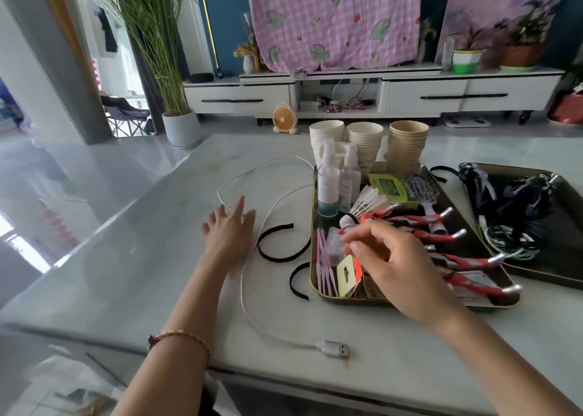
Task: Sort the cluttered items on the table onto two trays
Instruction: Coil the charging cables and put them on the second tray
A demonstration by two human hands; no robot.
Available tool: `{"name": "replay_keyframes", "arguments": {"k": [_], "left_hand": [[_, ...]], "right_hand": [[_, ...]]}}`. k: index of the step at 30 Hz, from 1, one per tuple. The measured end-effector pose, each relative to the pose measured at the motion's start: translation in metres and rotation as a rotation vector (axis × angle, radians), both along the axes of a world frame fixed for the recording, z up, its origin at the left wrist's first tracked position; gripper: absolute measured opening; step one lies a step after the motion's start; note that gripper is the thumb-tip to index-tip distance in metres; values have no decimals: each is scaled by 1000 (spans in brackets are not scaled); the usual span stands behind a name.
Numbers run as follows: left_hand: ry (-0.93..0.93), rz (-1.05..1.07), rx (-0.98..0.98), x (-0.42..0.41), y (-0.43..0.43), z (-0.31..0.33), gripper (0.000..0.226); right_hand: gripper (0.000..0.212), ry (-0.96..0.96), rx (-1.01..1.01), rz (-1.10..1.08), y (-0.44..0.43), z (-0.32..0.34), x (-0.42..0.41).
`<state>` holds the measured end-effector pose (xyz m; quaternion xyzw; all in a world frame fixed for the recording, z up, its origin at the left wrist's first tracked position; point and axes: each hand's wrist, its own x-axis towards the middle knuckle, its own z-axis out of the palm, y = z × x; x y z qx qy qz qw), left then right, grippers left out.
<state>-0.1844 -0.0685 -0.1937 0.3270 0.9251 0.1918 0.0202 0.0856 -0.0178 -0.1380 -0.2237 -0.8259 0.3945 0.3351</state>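
- A dark rectangular tray with a gold rim holds two clear spray bottles, white feather shuttlecocks, a pale vented hairbrush, red-handled tools and thin pink sticks.
- A second dark tray to its right holds a dark blue fabric bundle and coiled cords.
- Stacks of paper cups stand just behind the first tray.
- On the pale marble table, curved black straps lie beside the first tray.
- A white USB cable runs lengthwise away from the person; its silver plug points right, near the table's front edge.
- The left hand lies flat, fingers straight, over the cable's far part.
- The right hand hovers over the first tray, fingers curled; whether they grasp anything cannot be told.
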Motion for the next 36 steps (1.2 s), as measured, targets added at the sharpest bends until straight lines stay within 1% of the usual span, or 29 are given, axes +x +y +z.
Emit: {"name": "replay_keyframes", "arguments": {"k": [2,3,5,7,8,12,13,14,15,16,18,19,20,22,24,25,27,29,30,32,36], "left_hand": [[67,26,-75,-6,9,-2,51],[83,55,-58,-8,15,-2,49],[96,161,54,-13,18,2,39],[61,278,170,-13,18,6,25],[26,317,224,-12,17,7,24],[-140,422,395,-15,4,13,36],[-214,449,437,-18,1,15,32],[-316,473,520,-24,-5,18,26],[-476,495,654,-30,-12,22,18],[-682,511,801,-32,-19,28,13],[-1087,459,1088,-25,-39,43,24],[-1223,393,1231,-15,-48,51,28],[-1284,312,1333,-3,-57,60,30],[-1285,118,1415,26,-69,76,31],[-1269,-111,1350,56,-76,94,27],[-1295,-226,1262,70,-77,100,23],[-1350,-403,1027,97,-76,110,18],[-1364,-518,798,122,-72,111,14],[-1365,-564,720,133,-70,111,12],[-1373,-629,638,147,-66,109,13],[-1384,-831,516,162,-62,112,24]], "right_hand": [[16,-5,2,20,-1,1,-5],[16,-16,4,25,0,0,-6],[16,-36,11,32,0,0,-8],[16,-45,18,32,2,-1,-7],[16,-46,19,33,2,-2,-6],[16,-35,-1,39,3,-2,-4],[16,-38,-3,37,3,-4,-3],[16,-41,-4,38,2,-4,-4],[16,-45,-5,39,2,-6,-4],[16,-46,-8,41,1,-6,-4],[17,-45,-22,49,0,-6,-3],[17,-44,-33,53,0,-6,-2],[17,-37,-44,54,-1,-5,-1],[17,-22,-67,47,-1,-4,1],[18,0,-64,29,-4,-2,5],[24,18,-55,21,-4,-1,6],[42,52,-21,15,-8,1,10],[56,76,11,31,-11,4,14],[62,84,29,38,-12,6,17],[69,87,84,47,-14,7,15],[67,138,288,47,-15,9,4]]}}
